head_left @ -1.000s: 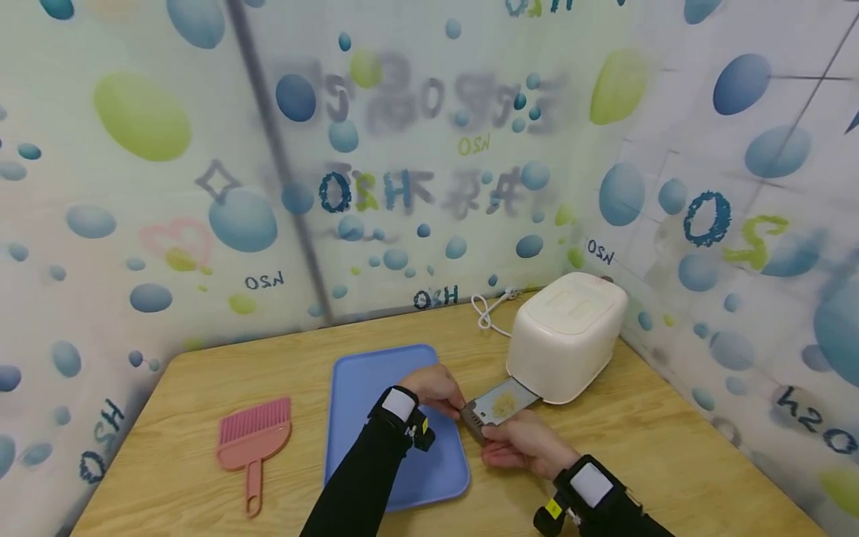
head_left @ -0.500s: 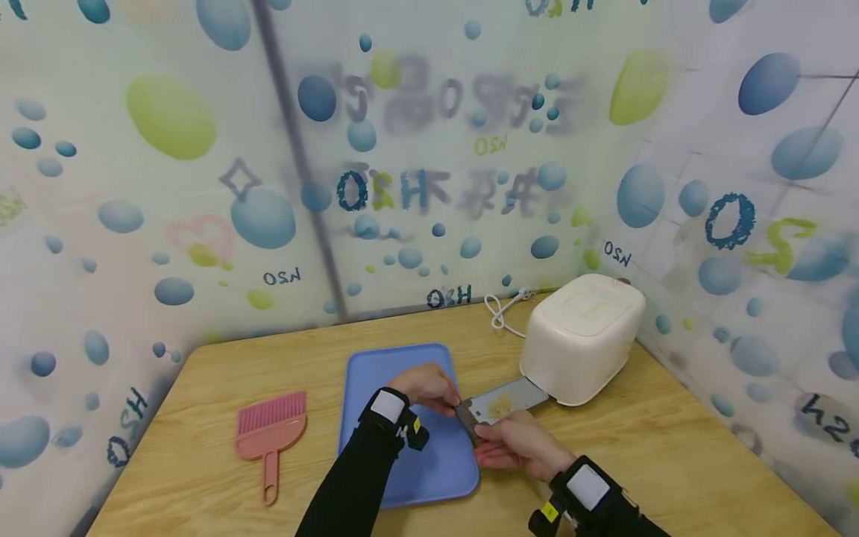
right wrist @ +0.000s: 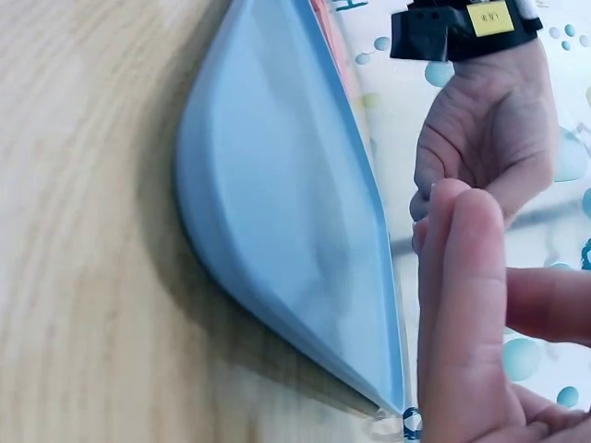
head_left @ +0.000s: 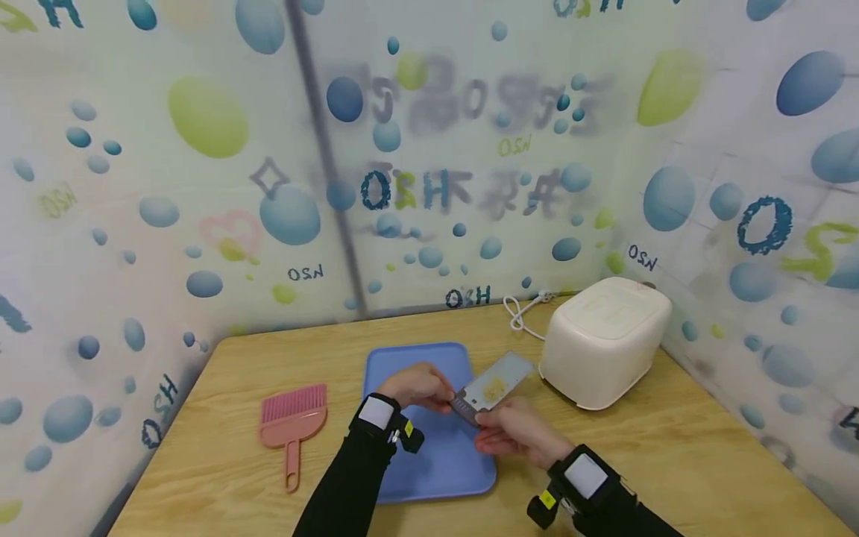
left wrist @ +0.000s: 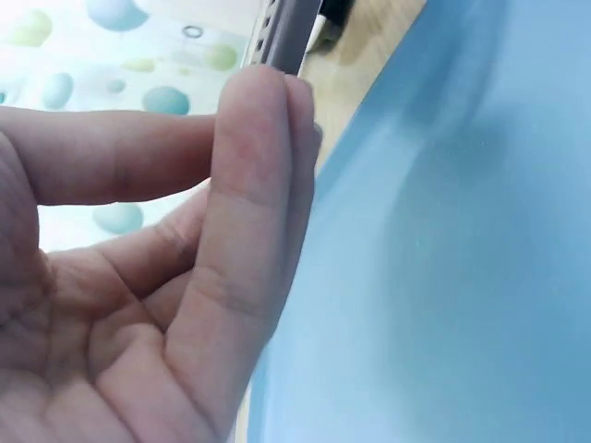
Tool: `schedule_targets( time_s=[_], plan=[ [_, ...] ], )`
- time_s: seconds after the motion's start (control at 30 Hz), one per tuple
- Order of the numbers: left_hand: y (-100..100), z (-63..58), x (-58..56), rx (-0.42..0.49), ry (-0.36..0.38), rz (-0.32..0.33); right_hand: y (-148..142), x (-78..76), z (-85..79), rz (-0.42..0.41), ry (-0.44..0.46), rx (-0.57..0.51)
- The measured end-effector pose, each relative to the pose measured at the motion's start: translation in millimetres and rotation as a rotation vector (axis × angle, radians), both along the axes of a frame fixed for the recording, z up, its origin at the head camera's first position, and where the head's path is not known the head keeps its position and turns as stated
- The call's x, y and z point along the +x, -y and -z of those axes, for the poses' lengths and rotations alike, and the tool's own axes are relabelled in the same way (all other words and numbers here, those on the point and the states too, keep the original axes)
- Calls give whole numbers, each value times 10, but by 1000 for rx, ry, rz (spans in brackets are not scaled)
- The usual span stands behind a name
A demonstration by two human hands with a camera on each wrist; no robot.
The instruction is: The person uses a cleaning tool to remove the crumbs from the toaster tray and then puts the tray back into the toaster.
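Observation:
Both hands hold a flat grey crumb tray [head_left: 508, 371] with yellowish crumbs in its middle. My left hand [head_left: 417, 386] pinches the left corner of its dark ridged end between thumb and fingers. My right hand [head_left: 522, 430] pinches the near corner of that same end. The crumb tray is tilted in the air over the right edge of a blue tray [head_left: 429, 477], its far end just left of the white toaster [head_left: 604, 350]. In the left wrist view, the dark slotted end [left wrist: 286, 37] shows above the left fingertips. The right fingertips hide the crumb tray in the right wrist view.
A pink brush [head_left: 293, 425] with a handle lies on the wooden table [head_left: 215, 418], left of the blue tray. The toaster's white cord [head_left: 517, 313] is bundled by the back wall. Patterned curtain walls [head_left: 429, 149] close off the back and right.
The crumb tray, whose far end was at the toaster's base, has come away from it, rising and tilting up. Both hands keep their grip. The head view has turned slightly left.

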State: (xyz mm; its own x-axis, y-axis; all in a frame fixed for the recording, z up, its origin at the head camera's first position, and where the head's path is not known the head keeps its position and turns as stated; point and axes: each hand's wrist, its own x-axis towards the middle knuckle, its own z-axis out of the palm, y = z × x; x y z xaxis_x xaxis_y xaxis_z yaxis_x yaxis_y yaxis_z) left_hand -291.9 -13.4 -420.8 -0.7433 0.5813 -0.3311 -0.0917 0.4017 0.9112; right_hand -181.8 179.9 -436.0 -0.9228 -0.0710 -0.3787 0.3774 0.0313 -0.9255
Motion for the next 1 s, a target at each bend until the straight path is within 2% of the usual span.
schedule_targets(
  time_s=[0.2, 0.37, 0.6, 0.8, 1.0],
  plan=[
    [187, -12, 21, 84, 16, -71, 52, -181, -80, 27, -29, 15],
    [332, -16, 80, 153, 2, -140, 129, -296, -163, 53, -41, 5],
    [526, 15, 185, 249, -21, -243, 273, -417, -248, 14, -84, 3],
    [665, 55, 252, 294, -29, -300, 396, -498, -258, -14, -98, 7],
    [809, 30, 308, 307, -48, -338, 528, -543, -259, -50, -106, 2]
  ],
)
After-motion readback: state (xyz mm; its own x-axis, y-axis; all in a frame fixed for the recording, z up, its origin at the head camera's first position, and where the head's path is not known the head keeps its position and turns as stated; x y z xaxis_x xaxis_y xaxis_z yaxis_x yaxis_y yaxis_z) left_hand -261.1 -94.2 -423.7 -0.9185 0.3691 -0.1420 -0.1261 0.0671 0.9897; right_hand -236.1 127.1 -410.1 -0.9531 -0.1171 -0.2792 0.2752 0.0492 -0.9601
